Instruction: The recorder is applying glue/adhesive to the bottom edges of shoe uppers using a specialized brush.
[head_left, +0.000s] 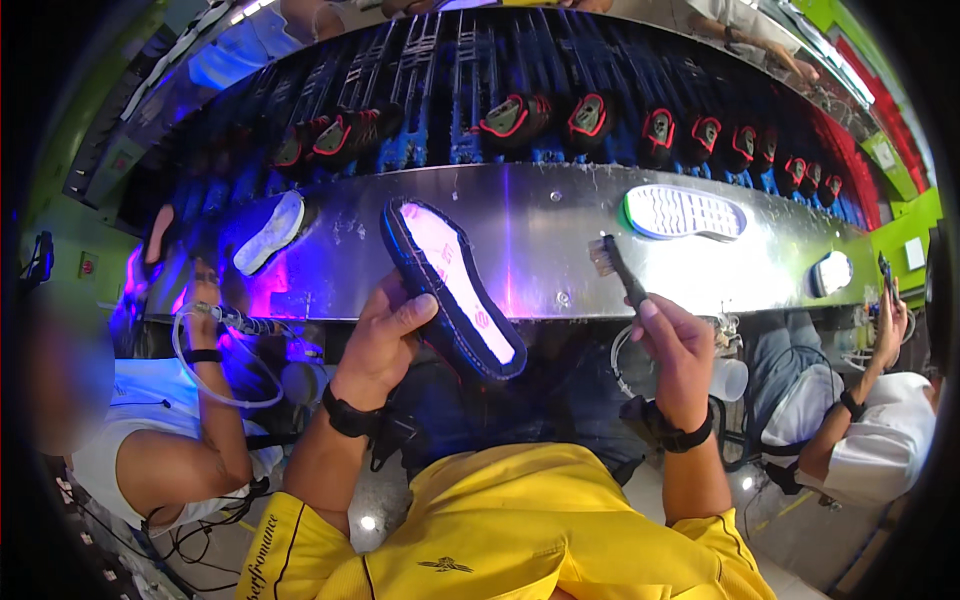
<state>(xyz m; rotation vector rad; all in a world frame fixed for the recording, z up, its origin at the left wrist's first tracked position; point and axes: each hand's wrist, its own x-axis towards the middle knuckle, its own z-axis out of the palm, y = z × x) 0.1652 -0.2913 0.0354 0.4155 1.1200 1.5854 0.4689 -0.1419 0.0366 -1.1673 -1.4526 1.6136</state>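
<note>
My left hand [385,340] grips a dark shoe upper [450,290] turned bottom up, its pale insole side glowing pink under violet light. It tilts from upper left to lower right, just in front of the steel bench [540,215]. My right hand [680,350] holds a small black-handled brush [615,265], bristles up and to the left, about a hand's width right of the shoe. A black band sits on each of my wrists.
A white sole [685,212] lies on the bench at right, another white sole [270,232] at left. Behind runs a blue conveyor rack [450,80] carrying several dark shoes with red trim. One seated person is at my left [170,440], another at my right [870,430].
</note>
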